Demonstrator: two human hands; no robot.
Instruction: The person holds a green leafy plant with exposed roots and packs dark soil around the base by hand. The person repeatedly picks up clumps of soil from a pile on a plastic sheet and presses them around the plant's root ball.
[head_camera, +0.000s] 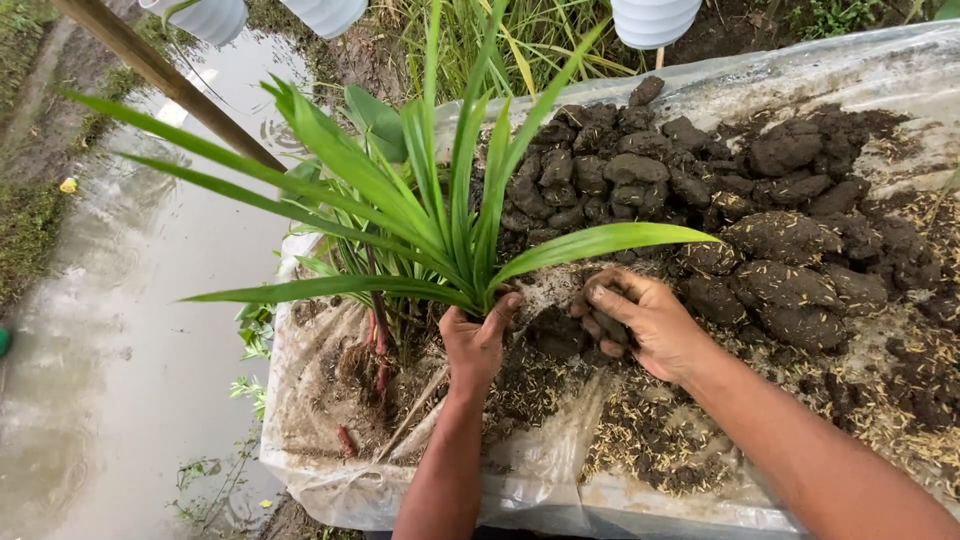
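Note:
My left hand (478, 343) grips the base of a green plant (440, 215) with long blade-like leaves and holds it upright over the plastic sheet. My right hand (640, 322) is closed around a lump of dark wet soil (603, 310) just right of the plant's base. A big heap of dark soil clods (720, 190) mixed with pale rice husks lies beyond and to the right of both hands.
A clear plastic sheet (330, 470) covers the raised surface and carries loose husks and a second plant with reddish stems (378, 340). Muddy water (120, 330) lies to the left. A wooden pole (170, 80) slants above it. White ribbed pots (652, 20) hang at the top.

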